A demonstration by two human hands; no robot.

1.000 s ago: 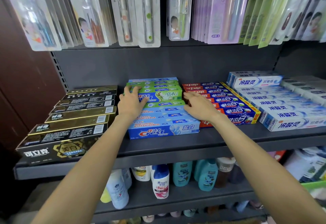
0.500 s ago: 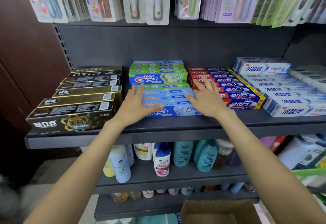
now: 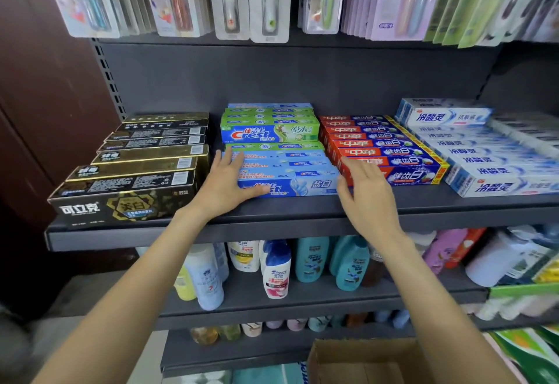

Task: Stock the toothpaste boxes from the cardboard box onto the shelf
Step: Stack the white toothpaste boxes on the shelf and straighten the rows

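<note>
Item, nearest: cardboard box (image 3: 367, 364), sitting low, below and between both forearms; its open top is showing only bare card, contents not visible.

Item: left hand (image 3: 225, 185), fingers straight and spread wide, palm lying against the left front corner of the pale blue toothpaste boxes (image 3: 287, 170), thumb running along their front face. A second ago it was resting further back on the green row; it is now drawing toward the shelf (image 3: 272, 229) edge.

Item: right hand (image 3: 370, 194), open and relaxed, holding nothing, now lifting clear just beside the stack's right end, in front of the red toothpaste boxes (image 3: 382, 149).

Item: green toothpaste boxes (image 3: 269, 125), stacked just beyond the left fingertips, untouched.

Note: the blue stack is sitting square; both hands appear to be withdrawing after straightening, so the next reach is probably heading for the carton.
</note>
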